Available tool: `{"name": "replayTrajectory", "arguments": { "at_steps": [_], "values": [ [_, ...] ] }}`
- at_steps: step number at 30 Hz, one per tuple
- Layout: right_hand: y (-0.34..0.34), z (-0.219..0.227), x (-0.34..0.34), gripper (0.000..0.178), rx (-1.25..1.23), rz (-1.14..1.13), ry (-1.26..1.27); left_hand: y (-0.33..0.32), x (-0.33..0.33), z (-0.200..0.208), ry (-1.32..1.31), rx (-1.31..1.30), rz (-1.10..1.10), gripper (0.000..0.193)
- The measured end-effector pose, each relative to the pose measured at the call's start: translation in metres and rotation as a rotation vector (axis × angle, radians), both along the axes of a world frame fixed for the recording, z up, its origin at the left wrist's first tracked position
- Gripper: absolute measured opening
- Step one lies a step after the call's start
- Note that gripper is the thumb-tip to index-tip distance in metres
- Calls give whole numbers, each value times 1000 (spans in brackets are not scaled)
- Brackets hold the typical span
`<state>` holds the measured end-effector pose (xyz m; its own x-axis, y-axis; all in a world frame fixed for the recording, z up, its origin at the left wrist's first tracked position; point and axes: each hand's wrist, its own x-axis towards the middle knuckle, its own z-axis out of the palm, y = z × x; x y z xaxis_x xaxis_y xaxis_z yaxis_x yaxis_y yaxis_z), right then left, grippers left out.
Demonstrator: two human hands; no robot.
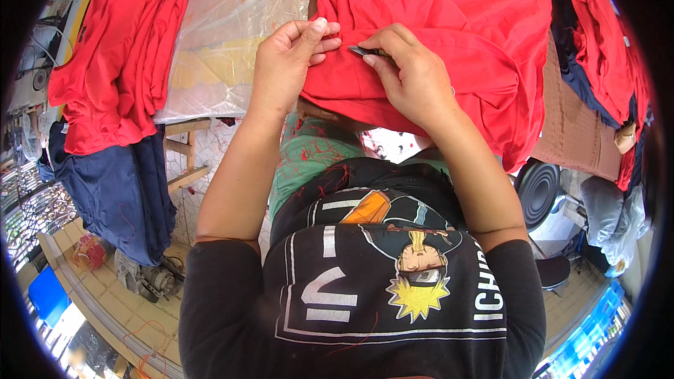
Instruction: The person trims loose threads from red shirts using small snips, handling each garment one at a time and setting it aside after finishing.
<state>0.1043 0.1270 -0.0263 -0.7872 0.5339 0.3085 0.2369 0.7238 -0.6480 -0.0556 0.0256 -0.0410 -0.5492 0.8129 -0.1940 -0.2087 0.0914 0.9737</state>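
A red garment (449, 7) lies spread and folded in front of me, with its near edge hanging toward my lap. My right hand (414, 74) rests over it, fingers closed on small dark thread snips (358, 50) whose pointed tip faces my left hand. Most of the snips is hidden inside the fingers. Just left of the tip is my left hand (291, 56), raised at the garment's left edge, thumb pressed against the curled fingers. Whatever that pinch holds, perhaps a thread, is too small to make out.
A clear plastic sheet (217, 42) covers the surface at left. Beside it hang red garments (130, 49) and dark blue cloth (116, 189). At right are a cardboard sheet (576, 116), more red garments (597, 35) and a round black object (539, 195). Red threads lie on my green-clothed lap (302, 158).
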Motion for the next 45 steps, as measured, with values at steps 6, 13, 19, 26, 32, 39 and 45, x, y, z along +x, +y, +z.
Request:
{"name": "replayTrajectory", "arguments": {
  "at_steps": [6,13,19,26,32,39,45],
  "values": [
    [0,-2,-4,12,5,-8,-15,0,0,1,-18,5,-8,25],
    [-4,-1,-11,10,82,-16,-24,-14,-5,11,279,-2,-183,27],
    [26,19,19,12,188,-141,70,-83,-15,146,1344,-313,-715,26],
    [39,61,76,21,94,-263,140,-57,-6,120,1094,-157,-485,27],
    [67,105,144,23,176,-294,104,-3,-1,18,1329,-203,-229,31],
    [161,195,316,31,279,-567,-33,23,-40,58,887,384,564,19],
    [159,141,381,31,150,-736,263,17,-168,75,138,352,856,24]
  ]
}}
